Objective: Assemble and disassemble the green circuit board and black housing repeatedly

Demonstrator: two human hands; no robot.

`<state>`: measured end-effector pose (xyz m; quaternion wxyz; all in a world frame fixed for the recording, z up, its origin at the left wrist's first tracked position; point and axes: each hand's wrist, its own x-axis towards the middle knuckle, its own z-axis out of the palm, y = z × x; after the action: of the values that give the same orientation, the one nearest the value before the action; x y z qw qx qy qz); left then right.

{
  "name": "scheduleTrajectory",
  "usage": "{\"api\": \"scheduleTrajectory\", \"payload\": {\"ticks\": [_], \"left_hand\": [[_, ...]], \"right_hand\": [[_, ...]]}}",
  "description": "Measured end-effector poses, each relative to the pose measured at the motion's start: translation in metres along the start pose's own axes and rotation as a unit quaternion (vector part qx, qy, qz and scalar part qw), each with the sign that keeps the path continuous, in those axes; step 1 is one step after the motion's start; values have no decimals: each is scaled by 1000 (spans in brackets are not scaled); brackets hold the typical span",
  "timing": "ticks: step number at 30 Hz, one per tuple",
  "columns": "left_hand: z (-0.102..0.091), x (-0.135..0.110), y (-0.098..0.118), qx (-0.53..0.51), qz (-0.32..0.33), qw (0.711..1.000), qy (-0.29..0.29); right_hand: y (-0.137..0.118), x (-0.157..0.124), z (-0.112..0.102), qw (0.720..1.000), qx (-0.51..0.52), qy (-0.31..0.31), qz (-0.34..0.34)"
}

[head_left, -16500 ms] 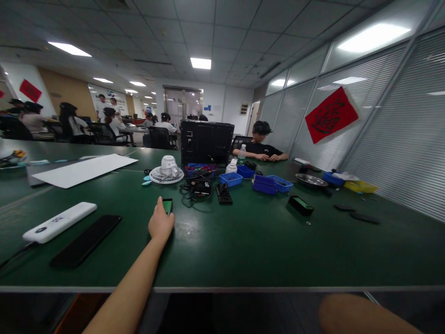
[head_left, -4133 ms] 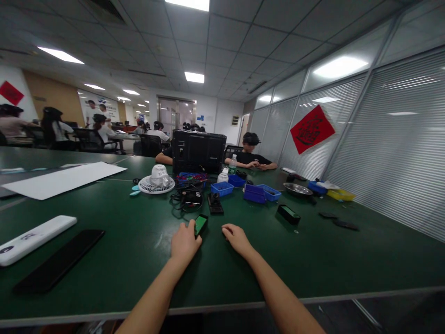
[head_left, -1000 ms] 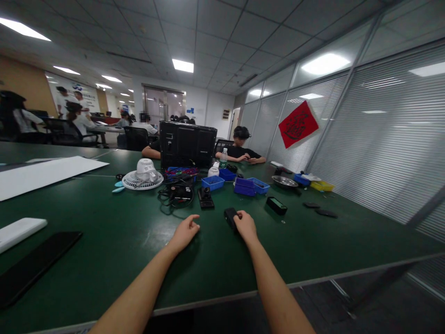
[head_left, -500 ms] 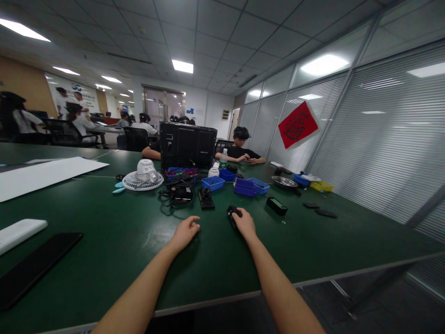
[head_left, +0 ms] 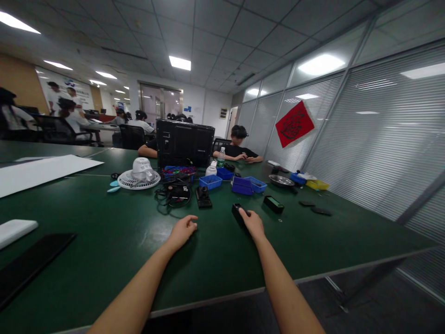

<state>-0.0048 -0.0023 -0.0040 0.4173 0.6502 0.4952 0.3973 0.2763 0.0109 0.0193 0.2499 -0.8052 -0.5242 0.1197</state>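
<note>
Head-height view across green table (head_left: 215,260)

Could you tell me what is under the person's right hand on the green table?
A small black device lies under the right hand, whose fingers rest on its near end. Its far end shows; the part beneath the fingers is hidden.

From my feed I see a green table (head_left: 104,241) carrying a white desk fan (head_left: 138,175) lying flat, a tangle of black cables (head_left: 173,195) just beside it, and several blue bins (head_left: 249,185) further right. A black case (head_left: 184,143) stands upright behind them. A metal bowl (head_left: 281,181) and a yellow tray (head_left: 317,184) sit near the far right edge. A white sheet (head_left: 38,170) lies at left. Across the table a seated person (head_left: 238,149) rests both forearms on it. A red banner (head_left: 294,124) hangs on the blinds.
</note>
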Motion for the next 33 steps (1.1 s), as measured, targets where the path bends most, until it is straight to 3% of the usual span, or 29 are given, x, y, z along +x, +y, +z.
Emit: {"api": "scheduleTrajectory", "payload": {"ticks": [6, 12, 16, 19, 21, 27, 33], "left_hand": [[-1, -1, 0, 2, -2, 1000, -8], [-1, -1, -1, -5, -10, 1000, -17], [-1, -1, -1, -11, -14, 1000, -14], [-1, -2, 0, -7, -14, 1000, -15], [-1, -2, 1, -2, -9, 1000, -16], [-1, -1, 2, 8, -6, 1000, -11], [-1, -2, 2, 7, -11, 1000, -6]], "right_hand": [[-10, -12, -1, 996, -86, -2, 15], [-9, -11, -4, 999, -38, 15, 27], [-13, -18, -9, 991, 33, 127, 9], [-15, -25, -12, 965, 91, 239, -60], [-16, -31, -12, 949, 119, 268, -116], [-24, -40, 2, 938, 99, 215, -253], [-33, -46, 16, 945, -90, 126, -287]]}}
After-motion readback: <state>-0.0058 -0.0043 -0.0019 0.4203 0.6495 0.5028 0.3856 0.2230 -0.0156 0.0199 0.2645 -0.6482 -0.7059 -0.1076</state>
